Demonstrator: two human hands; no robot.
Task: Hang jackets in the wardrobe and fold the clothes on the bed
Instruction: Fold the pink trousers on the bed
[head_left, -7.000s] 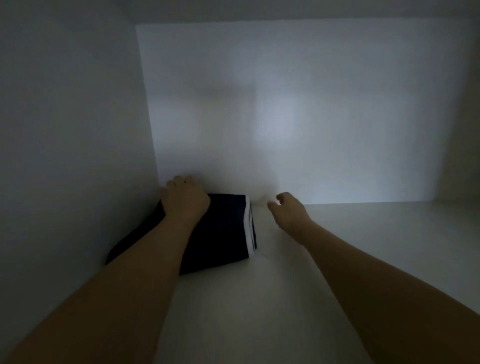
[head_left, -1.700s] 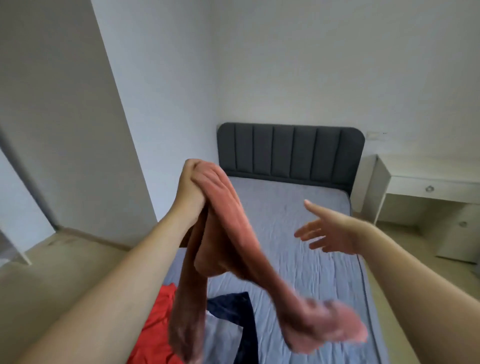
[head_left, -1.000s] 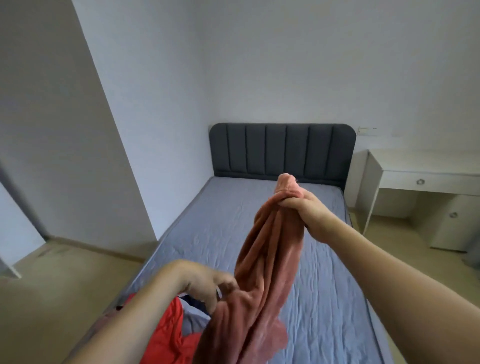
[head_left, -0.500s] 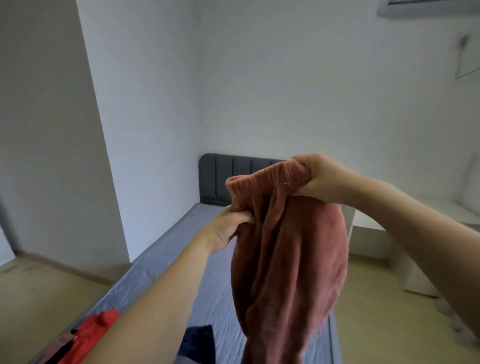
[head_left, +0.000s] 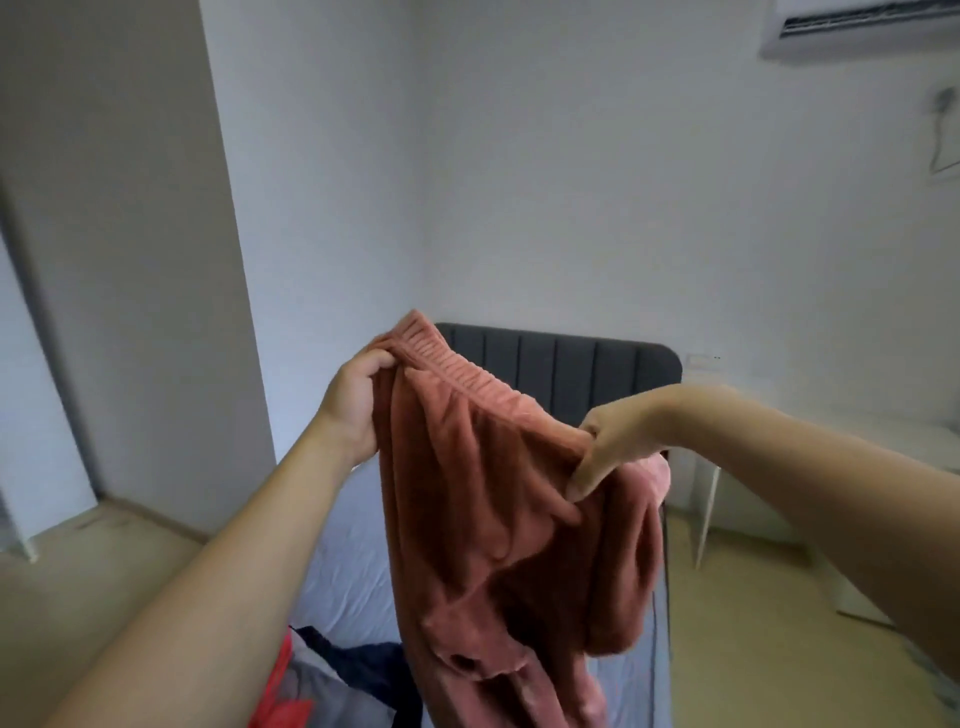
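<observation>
Garment: pink fleece trousers (head_left: 498, 519) held up in the air at centre frame, above the bed (head_left: 343, 566); the ribbed waistband (head_left: 457, 379) runs from 10 o'clock down to 3 o'clock, the legs hang bunched toward 6 o'clock
Left hand: left hand (head_left: 353, 400) closed round the upper waistband end, fingers curled into the cloth
Right hand: right hand (head_left: 608, 452) grips the lower waistband end, fingers tucked into the fabric
Reason for hold: the waistband is judged to be pulled apart between both hands so the legs fall free and the shape can be read before folding
Bed: grey sheet, dark padded headboard (head_left: 561, 374) at 12 o'clock behind the trousers
Remaining pile: red garment (head_left: 280, 691) and navy garment (head_left: 363, 670) lie at 7 o'clock on the mattress, unfolded
Stage: folding judged at an early stage; the trousers are not yet laid flat
Risk: the crumpled legs may be twisted; a shake could be needed
Surroundings: white desk (head_left: 779, 499) at 3 o'clock, air conditioner (head_left: 862, 26) at 1 o'clock
</observation>
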